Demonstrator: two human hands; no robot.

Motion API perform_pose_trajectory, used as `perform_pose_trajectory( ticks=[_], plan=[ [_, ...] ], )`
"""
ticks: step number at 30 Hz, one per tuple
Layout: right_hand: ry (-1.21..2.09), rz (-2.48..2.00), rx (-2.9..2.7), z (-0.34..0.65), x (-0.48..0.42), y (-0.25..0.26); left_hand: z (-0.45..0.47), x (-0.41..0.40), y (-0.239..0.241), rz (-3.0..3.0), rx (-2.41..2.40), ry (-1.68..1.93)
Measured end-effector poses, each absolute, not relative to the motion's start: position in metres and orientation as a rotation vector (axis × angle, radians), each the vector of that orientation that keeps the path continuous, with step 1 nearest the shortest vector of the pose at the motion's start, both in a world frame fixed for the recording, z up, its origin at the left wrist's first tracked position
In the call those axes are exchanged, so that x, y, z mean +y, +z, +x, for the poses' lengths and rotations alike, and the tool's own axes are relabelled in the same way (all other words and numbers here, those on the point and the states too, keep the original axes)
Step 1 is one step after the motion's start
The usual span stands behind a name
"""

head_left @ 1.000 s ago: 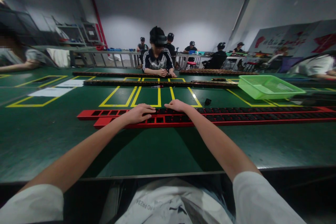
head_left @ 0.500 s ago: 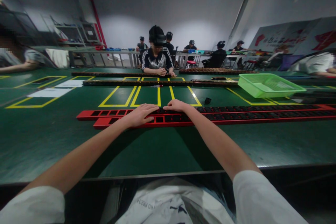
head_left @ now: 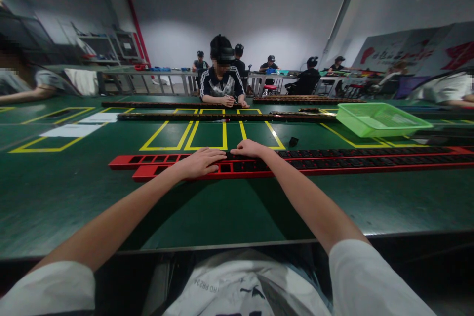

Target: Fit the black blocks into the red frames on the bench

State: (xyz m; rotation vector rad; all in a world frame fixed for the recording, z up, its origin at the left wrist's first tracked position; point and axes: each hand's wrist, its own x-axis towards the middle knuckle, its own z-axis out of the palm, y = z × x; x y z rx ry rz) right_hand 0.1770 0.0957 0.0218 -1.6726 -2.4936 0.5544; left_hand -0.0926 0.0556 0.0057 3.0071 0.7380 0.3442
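Two long red trays [head_left: 148, 172] with rows of black slots lie side by side across the green table [head_left: 74, 197]. My left hand [head_left: 200, 162] rests palm down on them, fingers stretched flat over the slots. My right hand [head_left: 249, 148] lies just to its right on the far tray, fingers curved down onto the black parts. Neither hand visibly holds anything. A small black part [head_left: 293, 142] sits loose on the table just beyond the trays.
A green plastic basket [head_left: 381, 119] stands at the right rear. Yellow taped rectangles [head_left: 207, 136] mark the table's middle. Dark long trays [head_left: 222, 117] lie further back, where a person in a dark jacket [head_left: 222, 84] works opposite. Other people sit at the left and right edges.
My left hand has slid slightly right along the trays; my right hand has barely moved. The view has shifted a little.
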Motion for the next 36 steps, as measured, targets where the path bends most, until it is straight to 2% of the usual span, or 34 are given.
perform_pose_trajectory(
  ticks=[20,28,36],
  plan=[
    [0.532,-1.598,-2.536,0.179,0.099,0.018,-0.090,0.056,0.004,3.002,0.761,0.354],
    [0.498,-1.572,-2.570,0.180,0.102,0.016,-0.092,0.052,0.001,2.938,0.956,0.428],
    [0.476,-1.580,-2.573,0.180,0.102,0.015,-0.093,0.057,-0.002,2.975,1.035,0.303]
  ],
)
